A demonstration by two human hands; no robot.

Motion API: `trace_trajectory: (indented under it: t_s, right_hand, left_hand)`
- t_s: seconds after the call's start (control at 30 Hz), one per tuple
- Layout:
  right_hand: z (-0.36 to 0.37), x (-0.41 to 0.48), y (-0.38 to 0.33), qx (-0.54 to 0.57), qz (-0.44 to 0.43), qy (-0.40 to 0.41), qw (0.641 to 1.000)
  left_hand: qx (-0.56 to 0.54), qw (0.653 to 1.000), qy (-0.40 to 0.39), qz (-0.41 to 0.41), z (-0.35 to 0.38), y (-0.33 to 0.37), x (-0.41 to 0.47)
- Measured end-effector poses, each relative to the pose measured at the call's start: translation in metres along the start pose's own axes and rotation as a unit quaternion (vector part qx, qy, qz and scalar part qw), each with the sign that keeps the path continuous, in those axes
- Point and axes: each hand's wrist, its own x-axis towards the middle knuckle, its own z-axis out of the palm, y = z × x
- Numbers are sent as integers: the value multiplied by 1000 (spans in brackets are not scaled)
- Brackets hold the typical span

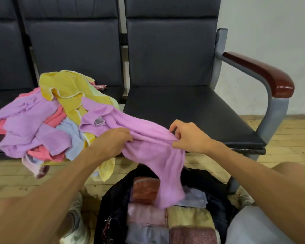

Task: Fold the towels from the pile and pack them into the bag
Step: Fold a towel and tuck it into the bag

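Observation:
A pile of towels [42, 124] in yellow, lilac, pink and pale blue lies on the left seat of a dark bench. I hold a pink-lilac towel [153, 152] stretched from the pile over the bench's front edge. My left hand [113, 143] grips its upper edge, and my right hand [185, 136] pinches the same edge further right. The towel's lower end hangs down over an open black bag [113, 199] on the floor. Inside the bag lie several folded towels [188, 217] side by side.
The right bench seat [183, 111] is bare, with a grey frame and a red-brown armrest [264, 73] at its right end. The floor [11, 175] is wooden planks. My shoe [74, 217] and knees flank the bag.

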Motion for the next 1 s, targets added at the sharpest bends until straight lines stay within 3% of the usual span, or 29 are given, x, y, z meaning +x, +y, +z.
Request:
trace_trajectory:
  t_s: [0.13, 0.23, 0.3, 0.47, 0.57, 0.7, 0.77, 0.9, 1.0]
  right_hand:
    - [-4, 1, 4, 38, 82, 6, 996]
    - [-12, 3, -2, 183, 124, 13, 975]
    - [-20, 0, -8, 286, 129, 35, 949]
    - [-38, -12, -16, 501, 156, 69, 848]
    - [-45, -20, -16, 566, 151, 83, 806]
    - [-44, -24, -15, 640, 179, 105, 740]
    - [-42, -25, -14, 650, 196, 102, 727]
    - [-41, -24, -2, 606, 237, 131, 748]
    - [-43, -25, 9, 572, 269, 135, 763]
  left_hand:
    - [55, 998, 35, -2, -1, 6, 0]
    - [45, 988, 143, -24, -18, 23, 0]
    - [17, 978, 194, -75, -32, 34, -4]
    - [-157, 942, 193, -223, -40, 36, -16]
    - [-365, 870, 201, -262, -43, 41, -14]
    - [-626, 706, 182, -278, -49, 59, -9]
    - [-700, 642, 163, -265, -48, 62, -8]
    - [-724, 585, 180, -319, -47, 58, -7]
    - [-682, 586, 194, -393, -46, 57, -7]
